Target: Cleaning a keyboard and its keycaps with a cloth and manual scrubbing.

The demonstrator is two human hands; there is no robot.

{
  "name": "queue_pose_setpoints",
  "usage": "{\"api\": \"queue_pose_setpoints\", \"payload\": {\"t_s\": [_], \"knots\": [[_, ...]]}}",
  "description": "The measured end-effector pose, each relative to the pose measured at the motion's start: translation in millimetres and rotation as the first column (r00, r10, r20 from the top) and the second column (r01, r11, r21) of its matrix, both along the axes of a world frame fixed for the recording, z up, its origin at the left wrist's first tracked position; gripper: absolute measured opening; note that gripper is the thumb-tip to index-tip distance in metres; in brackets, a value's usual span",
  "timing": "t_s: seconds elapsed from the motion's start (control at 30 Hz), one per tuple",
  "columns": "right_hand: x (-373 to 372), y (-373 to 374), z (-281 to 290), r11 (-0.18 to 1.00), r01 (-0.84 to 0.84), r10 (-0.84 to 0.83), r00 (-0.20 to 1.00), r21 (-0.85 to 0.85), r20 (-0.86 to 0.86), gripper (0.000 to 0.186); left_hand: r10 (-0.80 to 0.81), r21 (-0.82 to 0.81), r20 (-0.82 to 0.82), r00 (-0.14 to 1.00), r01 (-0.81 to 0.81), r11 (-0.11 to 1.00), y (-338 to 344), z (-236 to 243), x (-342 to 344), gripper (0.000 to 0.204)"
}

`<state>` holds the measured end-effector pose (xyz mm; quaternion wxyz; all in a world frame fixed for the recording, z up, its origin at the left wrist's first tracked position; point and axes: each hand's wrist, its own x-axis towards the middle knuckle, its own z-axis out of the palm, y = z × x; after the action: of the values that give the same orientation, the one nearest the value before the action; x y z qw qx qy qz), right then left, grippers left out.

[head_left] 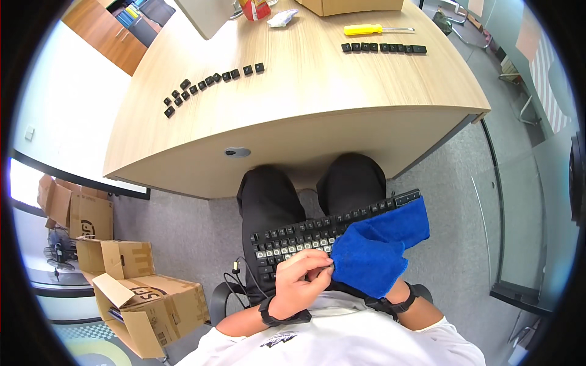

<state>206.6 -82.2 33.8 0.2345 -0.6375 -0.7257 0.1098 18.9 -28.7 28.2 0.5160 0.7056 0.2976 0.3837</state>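
A black keyboard (293, 227) lies across my lap, with a row of pale switches exposed where keycaps are off. A blue cloth (372, 262) covers its right part and drapes toward me. My left hand (299, 277) rests over the middle of the keyboard, fingers curled and pinched at the cloth's left edge. My right hand (395, 288) is under the cloth; only its wrist and lower part show, so its fingers are hidden.
Loose keycaps (235, 73) form rows on the desk (293, 85). Behind them are a yellow screwdriver (360, 30), a cardboard box (342, 6), a white packet (282, 18) and a red item (255, 8). Open cartons (171, 308) stand left on the floor beside trailing cables (236, 268).
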Motion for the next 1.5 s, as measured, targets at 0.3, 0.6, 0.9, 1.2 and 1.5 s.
{"api": "queue_pose_setpoints", "payload": {"t_s": [0.3, 0.6, 0.9, 1.2, 1.5], "knots": [[2, -5, -34, 0.996, -0.011, 0.028, 0.980, 0.088, -0.195, 0.022, -0.051, -0.236, 0.082, 0.995, 0.069, 0.969, 6, 4, -3, 0.021], [-7, -3, -16, 0.994, -0.034, 0.080, 0.873, 0.103, -0.481, 0.012, -0.032, -0.218, 0.081, 0.996, 0.049, 0.975, 4, -9, -7, 0.024], [-17, 4, 0, 0.988, 0.128, -0.129, 0.992, 0.085, 0.006, 0.025, -0.077, -0.333, -0.122, 0.990, 0.032, 0.942, 7, 1, -14, 0.024], [12, 6, -21, 0.999, 0.024, -0.012, 0.969, 0.045, -0.246, 0.034, 0.200, -0.039, -0.410, 0.890, -0.236, 0.971, 51, 5, -72, 0.023], [-1, 4, -15, 0.999, 0.045, -0.044, 0.903, -0.008, -0.428, 0.029, 0.151, 0.288, -0.688, 0.710, 0.077, 0.955, 29, -30, -72, 0.023]]}}
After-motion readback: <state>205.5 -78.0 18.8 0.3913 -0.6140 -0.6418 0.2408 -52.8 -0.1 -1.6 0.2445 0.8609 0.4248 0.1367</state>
